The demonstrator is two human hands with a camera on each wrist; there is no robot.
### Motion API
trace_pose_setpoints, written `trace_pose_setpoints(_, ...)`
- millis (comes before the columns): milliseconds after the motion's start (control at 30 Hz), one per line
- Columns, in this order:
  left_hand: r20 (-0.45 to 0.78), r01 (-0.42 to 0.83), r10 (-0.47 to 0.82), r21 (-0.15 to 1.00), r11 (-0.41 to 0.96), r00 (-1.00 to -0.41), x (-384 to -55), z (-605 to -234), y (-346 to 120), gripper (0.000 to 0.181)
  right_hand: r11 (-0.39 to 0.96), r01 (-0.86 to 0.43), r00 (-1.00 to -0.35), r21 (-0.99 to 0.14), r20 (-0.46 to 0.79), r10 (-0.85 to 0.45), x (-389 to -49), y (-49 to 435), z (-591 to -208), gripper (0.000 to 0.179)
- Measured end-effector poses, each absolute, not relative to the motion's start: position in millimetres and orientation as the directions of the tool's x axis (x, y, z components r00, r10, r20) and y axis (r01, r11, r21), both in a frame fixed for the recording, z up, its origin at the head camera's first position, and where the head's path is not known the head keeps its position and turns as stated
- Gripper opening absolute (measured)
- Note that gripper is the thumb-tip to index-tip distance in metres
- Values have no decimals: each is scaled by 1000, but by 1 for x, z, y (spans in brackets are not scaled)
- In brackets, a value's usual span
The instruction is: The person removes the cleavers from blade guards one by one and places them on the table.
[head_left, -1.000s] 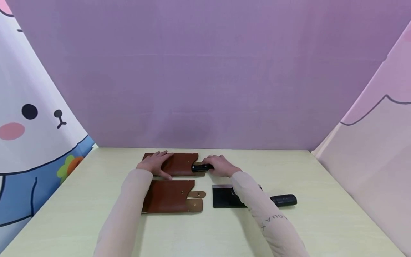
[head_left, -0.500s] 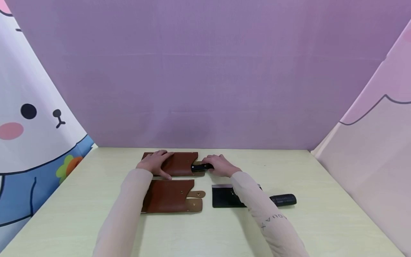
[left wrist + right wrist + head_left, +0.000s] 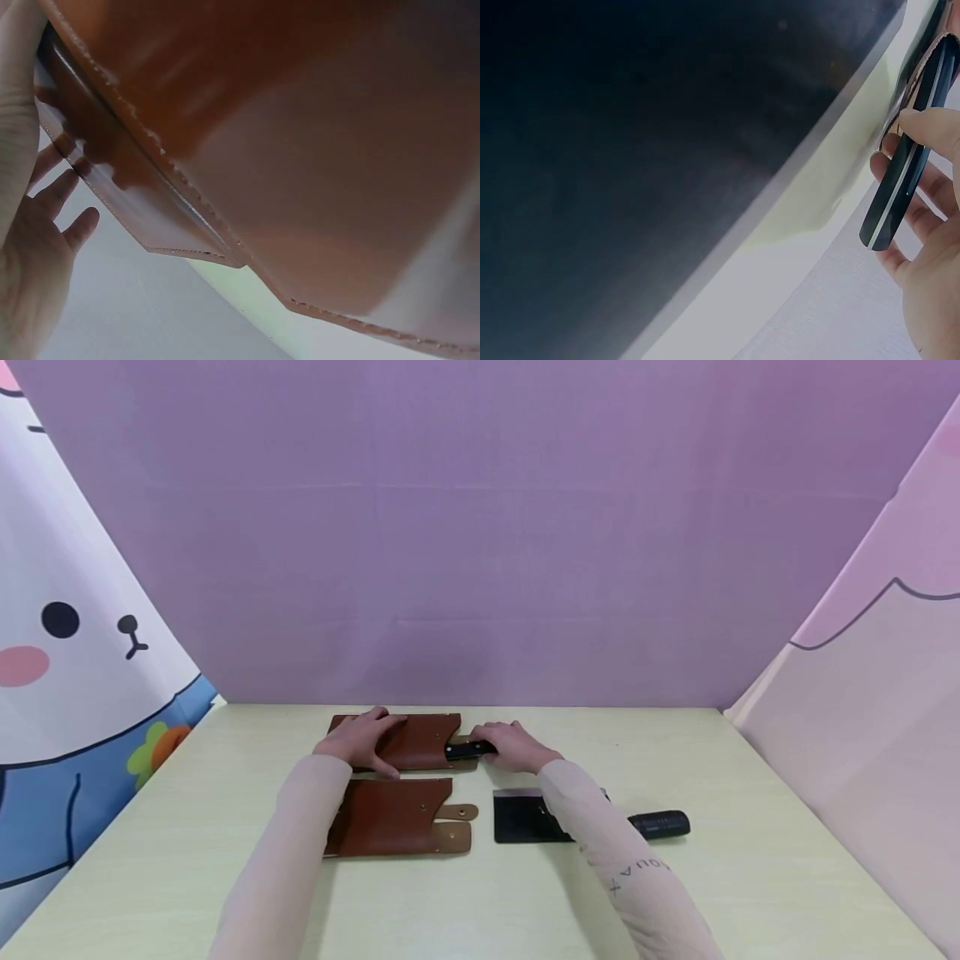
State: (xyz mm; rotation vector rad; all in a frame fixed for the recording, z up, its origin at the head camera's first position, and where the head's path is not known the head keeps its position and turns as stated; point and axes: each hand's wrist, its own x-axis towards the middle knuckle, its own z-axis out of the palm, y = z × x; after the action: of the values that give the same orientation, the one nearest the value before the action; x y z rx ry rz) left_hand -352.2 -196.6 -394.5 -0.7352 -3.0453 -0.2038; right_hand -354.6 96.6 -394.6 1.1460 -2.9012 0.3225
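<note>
A brown leather knife sheath [image 3: 420, 739] lies at the back of the table, and a knife [image 3: 468, 750] sits in it with only its black riveted handle showing. My left hand [image 3: 362, 739] rests on the sheath's left part, fingers spread; the left wrist view shows those fingers extended along the leather. At the sheath's mouth my right hand [image 3: 513, 748] grips the knife handle, thumb on one side and fingers on the other in the right wrist view. The blade is hidden inside the sheath.
Nearer me lies a second brown sheath [image 3: 397, 818] with a snap strap [image 3: 456, 812]. To its right is a black-bladed cleaver [image 3: 521, 820] with a black handle, partly covered by my right forearm. A purple wall [image 3: 480, 568] closes off the table's back.
Both hands keep their places on the sheath and the knife handle. The whole scene shifts very slightly left in the head view.
</note>
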Motion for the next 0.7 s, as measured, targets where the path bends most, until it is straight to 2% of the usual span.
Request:
trace_pose_setpoints(167,54,468,465,129,874,-883,-355,-397,-198,101,711,-665,-740,-227,71,-669,-353,96,-394,29)
trace_pose_setpoints(700,85,483,475,108,869,-876,-353,-396,-199,101,720,-647,-753,-250,61,-655,-354,95,-393,24)
